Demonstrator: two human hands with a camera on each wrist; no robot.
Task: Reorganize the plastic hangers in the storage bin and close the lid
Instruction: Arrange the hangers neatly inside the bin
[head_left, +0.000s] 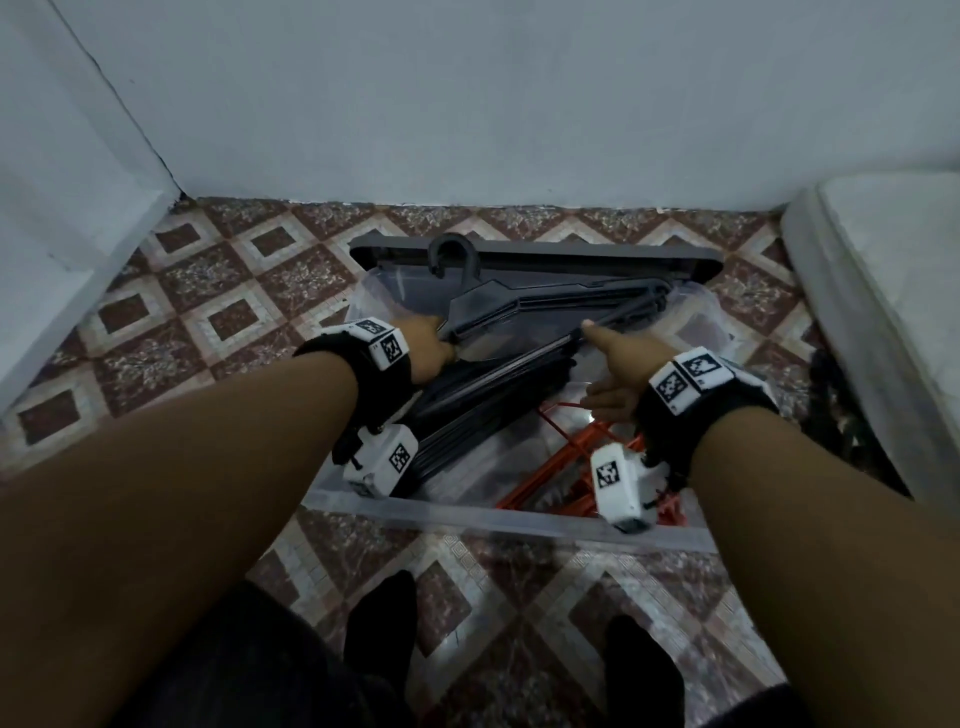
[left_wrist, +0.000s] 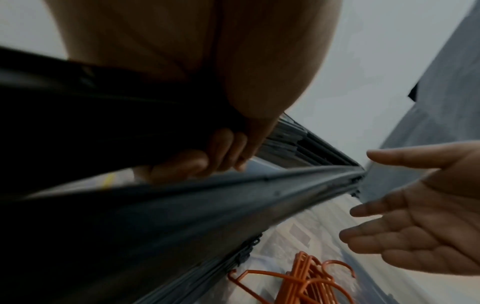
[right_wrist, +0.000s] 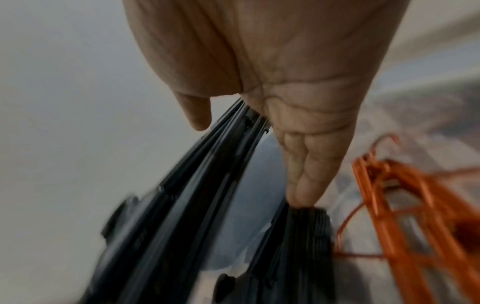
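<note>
Clear, glossy plastic storage bin (head_left: 519, 519) on the floor of diamond-patterned speckled tiles (head_left: 218, 312), near a pale painted wall (head_left: 467, 104). Dark grey flat lid (head_left: 571, 257) propped at the bin's far edge. Inside, toward the right, a bundle of thin orange plastic hangers (head_left: 561, 467) lying flat, angular and ribbed. Bunch of dark grey plastic hangers (head_left: 545, 306), stacked flat against one another, hooks (head_left: 452, 254) pointing up toward the lid, held tilted over the bin. Left hand (head_left: 431, 345) wrapped round the bunch's left shoulder end, fingers (left_wrist: 223, 152) curled under the smooth bars. Right hand (head_left: 613, 369) spread wide and flat beside the bunch's right end (thumb (right_wrist: 194, 111) and straight fingers either side of the bar ends in the blurred right wrist view), gripping nothing. White padded mattress edge (head_left: 883, 260) at far right. Black-socked feet (head_left: 379, 623) on the tiles below.
</note>
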